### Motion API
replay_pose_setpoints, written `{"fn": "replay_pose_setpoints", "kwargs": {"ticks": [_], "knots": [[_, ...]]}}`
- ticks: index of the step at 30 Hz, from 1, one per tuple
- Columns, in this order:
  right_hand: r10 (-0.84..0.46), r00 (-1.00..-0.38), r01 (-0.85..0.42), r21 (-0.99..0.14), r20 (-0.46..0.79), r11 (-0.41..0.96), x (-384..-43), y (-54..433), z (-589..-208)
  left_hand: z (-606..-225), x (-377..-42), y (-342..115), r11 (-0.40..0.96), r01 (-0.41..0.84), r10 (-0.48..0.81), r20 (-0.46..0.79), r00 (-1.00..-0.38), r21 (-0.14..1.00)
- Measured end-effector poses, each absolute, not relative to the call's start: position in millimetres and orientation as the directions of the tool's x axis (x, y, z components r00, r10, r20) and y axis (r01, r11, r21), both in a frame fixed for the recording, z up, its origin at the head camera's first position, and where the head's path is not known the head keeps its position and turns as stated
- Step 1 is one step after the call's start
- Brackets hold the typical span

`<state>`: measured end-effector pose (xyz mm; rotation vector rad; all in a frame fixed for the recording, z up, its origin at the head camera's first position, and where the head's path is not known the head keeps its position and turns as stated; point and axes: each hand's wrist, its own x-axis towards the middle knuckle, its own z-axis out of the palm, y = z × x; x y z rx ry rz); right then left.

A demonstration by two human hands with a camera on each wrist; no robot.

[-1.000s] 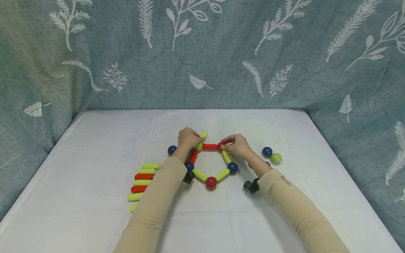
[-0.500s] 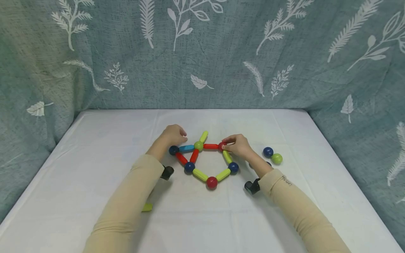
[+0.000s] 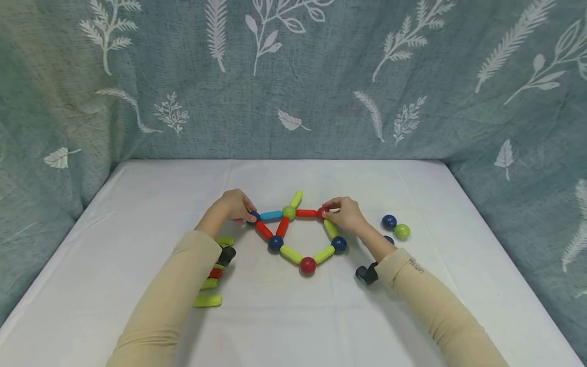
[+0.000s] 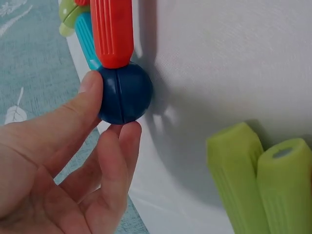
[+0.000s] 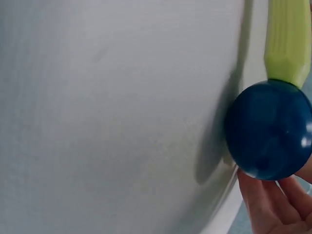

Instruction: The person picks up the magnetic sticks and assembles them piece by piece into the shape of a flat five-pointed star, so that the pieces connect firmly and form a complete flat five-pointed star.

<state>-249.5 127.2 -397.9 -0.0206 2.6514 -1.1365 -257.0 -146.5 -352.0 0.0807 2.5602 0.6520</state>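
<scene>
My left hand (image 3: pixel 233 206) pinches a dark blue ball (image 4: pixel 126 92) at the far left of a frame of magnetic rods and balls, thumb on one side and fingertips below. From that ball run a light blue rod (image 3: pixel 271 215) to a lime green ball (image 3: pixel 289 212) and a red rod (image 4: pixel 113 34) to another blue ball (image 3: pixel 275 243). A lime rod (image 3: pixel 297 198) sticks out behind the green ball. My right hand (image 3: pixel 347 214) holds a red ball (image 3: pixel 322 213) at the ring's back right corner. A blue ball (image 5: pixel 268 129) with a lime rod (image 5: pixel 288 44) partly hides this hand in the right wrist view.
Loose lime rods (image 3: pixel 208 300) and a red one (image 3: pixel 215 273) lie by my left forearm, partly hidden by it. Right of the frame sit a loose blue ball (image 3: pixel 389 222) and a green ball (image 3: pixel 402 232), with another blue one (image 3: pixel 389 239) behind my right wrist.
My left hand has left the lime rod at the green ball, moved left and taken hold of the dark blue ball. The right hand stays on the red ball.
</scene>
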Motion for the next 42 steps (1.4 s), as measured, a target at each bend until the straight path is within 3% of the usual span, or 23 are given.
{"fn": "replay_pose_setpoints", "kwargs": {"ticks": [15,24,30,42], "knots": [[-0.318,-0.938,-0.127,-0.717,-0.138,0.685,-209.1,161.2,-392.2,-356.8,-251.3,-143.6,0.878,-0.088,0.136,-0.422,-0.896,0.470],[-0.304,-0.947,-0.151,-0.692,-0.103,0.705,-186.2,166.4,-390.4,-357.6,-246.4,-145.0,0.868,-0.052,0.163,-0.382,-0.910,0.494],[-0.290,-0.953,-0.160,-0.669,-0.086,0.726,-193.9,165.2,-388.6,-355.7,-234.8,-146.6,0.894,0.027,0.198,-0.340,-0.919,0.448],[-0.178,-0.961,-0.001,-0.643,-0.210,0.766,-234.5,156.9,-381.3,-357.6,-185.7,-135.1,0.919,0.187,0.293,-0.281,-0.914,0.348]]}}
